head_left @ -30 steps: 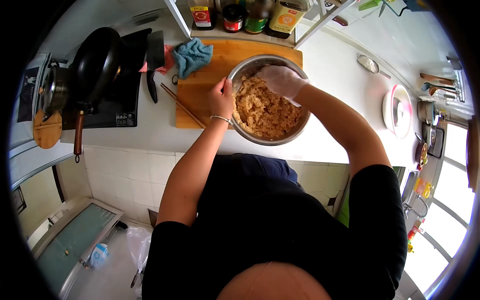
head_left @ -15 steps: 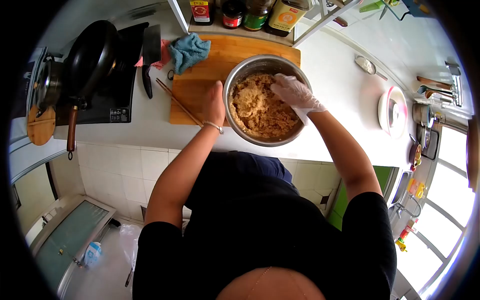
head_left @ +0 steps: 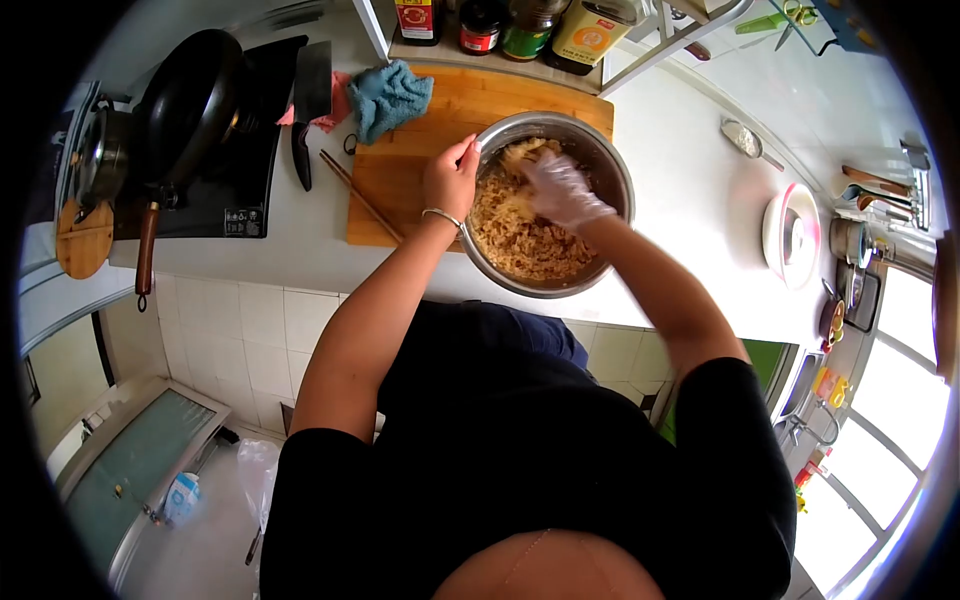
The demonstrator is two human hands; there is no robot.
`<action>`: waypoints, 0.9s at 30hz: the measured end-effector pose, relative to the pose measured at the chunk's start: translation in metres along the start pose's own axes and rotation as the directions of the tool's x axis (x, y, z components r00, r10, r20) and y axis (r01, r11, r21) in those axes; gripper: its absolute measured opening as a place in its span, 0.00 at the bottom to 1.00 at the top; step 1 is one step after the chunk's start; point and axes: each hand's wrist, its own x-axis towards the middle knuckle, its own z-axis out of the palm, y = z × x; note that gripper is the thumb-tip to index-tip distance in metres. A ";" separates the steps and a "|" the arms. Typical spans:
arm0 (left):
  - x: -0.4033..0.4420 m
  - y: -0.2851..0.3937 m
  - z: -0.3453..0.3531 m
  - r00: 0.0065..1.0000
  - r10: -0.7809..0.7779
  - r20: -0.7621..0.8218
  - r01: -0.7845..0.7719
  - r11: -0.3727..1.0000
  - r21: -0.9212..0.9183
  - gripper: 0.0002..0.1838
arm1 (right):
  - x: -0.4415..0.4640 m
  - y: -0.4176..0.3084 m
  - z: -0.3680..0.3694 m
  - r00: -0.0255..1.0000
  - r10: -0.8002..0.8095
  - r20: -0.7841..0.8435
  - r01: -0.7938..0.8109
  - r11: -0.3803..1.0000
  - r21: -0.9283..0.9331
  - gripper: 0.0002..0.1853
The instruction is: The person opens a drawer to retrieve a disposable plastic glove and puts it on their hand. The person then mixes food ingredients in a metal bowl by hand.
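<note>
A large metal bowl (head_left: 616, 185) stands on the wooden cutting board (head_left: 395, 130), overhanging its right side. It holds a crumbly, light-brown, mince-like mixture (head_left: 530, 245). At the bowl's left rim is my left hand (head_left: 452, 182), bare with a bracelet at the wrist, its fingers closed on the edge. My right hand (head_left: 566, 190), in a clear plastic glove, reaches into the bowl over the upper part of the mixture. Motion smears its fingers, and the mixture partly hides them. Wooden chopsticks (head_left: 360, 195) lie across the board's left edge.
A teal cloth (head_left: 390, 100) lies at the board's upper left, near a cleaver (head_left: 313, 85). Further left, a black wok (head_left: 190, 105) sits on the cooktop (head_left: 255, 185). Bottles and jars (head_left: 530, 28) line the back shelf. A white-and-pink basin (head_left: 790, 235) stands at right.
My left hand has gone from flat beside the bowl to gripping its rim. My right hand has swept left through the bowl, shifting the mixture. The whole view has moved slightly.
</note>
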 end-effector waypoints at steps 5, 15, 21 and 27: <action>0.002 -0.008 0.000 0.999 0.037 -0.007 -0.037 0.999 -0.006 0.17 | -0.022 0.000 0.022 0.874 -0.411 0.259 0.459 0.873 -0.165 0.11; -0.001 -0.005 0.001 1.000 0.018 0.000 -0.018 0.999 0.030 0.17 | -0.023 0.031 0.011 0.716 -0.628 0.305 0.693 0.692 -0.202 0.13; 0.001 -0.005 0.004 0.999 0.036 -0.037 -0.036 0.999 -0.006 0.17 | -0.012 -0.038 0.018 0.956 -0.279 0.087 0.279 0.960 0.016 0.16; -0.002 -0.005 0.003 0.999 0.036 -0.026 -0.035 0.999 0.019 0.17 | -0.009 0.021 -0.001 0.978 -0.006 0.210 -0.045 0.971 0.234 0.20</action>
